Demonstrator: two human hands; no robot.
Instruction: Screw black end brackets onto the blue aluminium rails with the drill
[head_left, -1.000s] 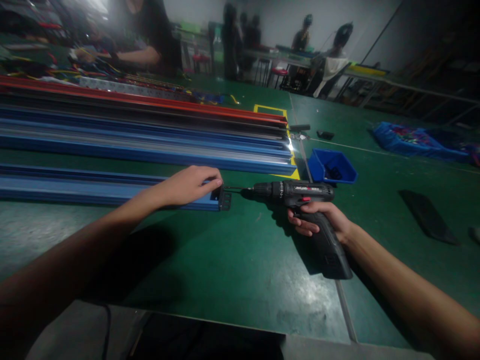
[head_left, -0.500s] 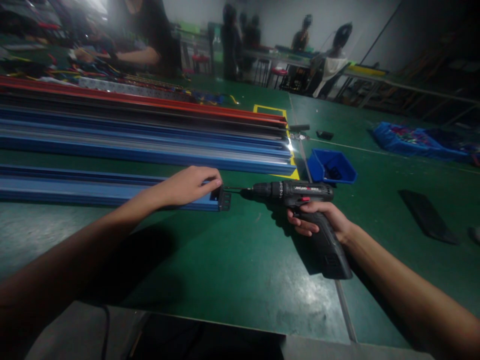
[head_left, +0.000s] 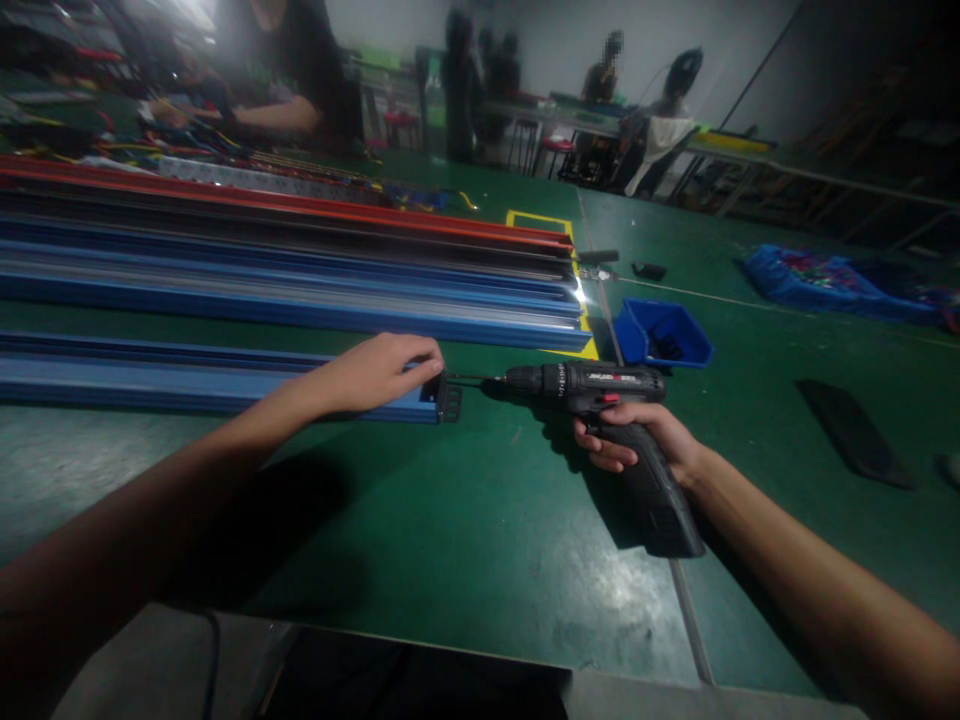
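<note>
My right hand (head_left: 637, 440) is wrapped round the grip of a black cordless drill (head_left: 611, 385), a finger at its trigger. The drill points left, and its long thin bit (head_left: 472, 378) reaches a black end cap (head_left: 449, 402). That cap sits at the right end of a blue metal channel (head_left: 187, 385) lying on the green table. My left hand (head_left: 386, 370) lies over the channel's end, thumb and fingers closed at the cap's upper edge. Whether the bit sits in a screw is too small to tell.
Behind lie several long blue, black and red channels (head_left: 337, 285), their ends over a yellow tape outline (head_left: 589, 350). Past the drill stands a blue bin (head_left: 697, 348) with dark parts. A flat black piece (head_left: 855, 435) lies at right. Across the green table (head_left: 465, 530) a person (head_left: 292, 80) handles wires.
Both hands, the drill and the channel stay in nearly the same place. Nothing has been let go or taken up.
</note>
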